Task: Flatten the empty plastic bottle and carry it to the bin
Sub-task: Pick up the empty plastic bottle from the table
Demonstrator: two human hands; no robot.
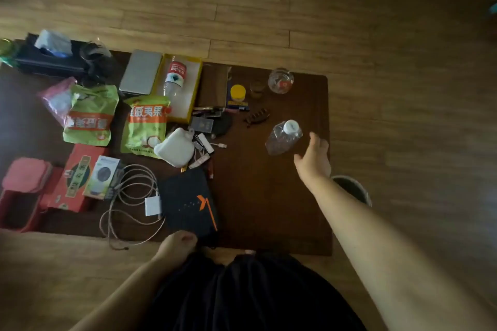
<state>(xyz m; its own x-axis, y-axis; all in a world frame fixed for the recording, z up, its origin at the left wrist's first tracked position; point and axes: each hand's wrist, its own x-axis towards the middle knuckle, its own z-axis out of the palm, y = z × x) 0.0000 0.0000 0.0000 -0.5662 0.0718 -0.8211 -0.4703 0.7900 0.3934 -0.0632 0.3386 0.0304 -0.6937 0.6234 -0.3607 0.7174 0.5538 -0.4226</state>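
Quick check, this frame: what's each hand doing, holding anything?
Left hand: resting at the table's near edge, empty; open or closed cannot be told.
Right hand: open, empty, beside the clear bottle, not touching.

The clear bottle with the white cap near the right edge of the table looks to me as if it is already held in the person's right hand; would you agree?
Not quite. The head view shows the clear bottle with the white cap near the right edge of the table, but it is not held: the right hand is open beside it, fingers spread, with a visible gap between them.
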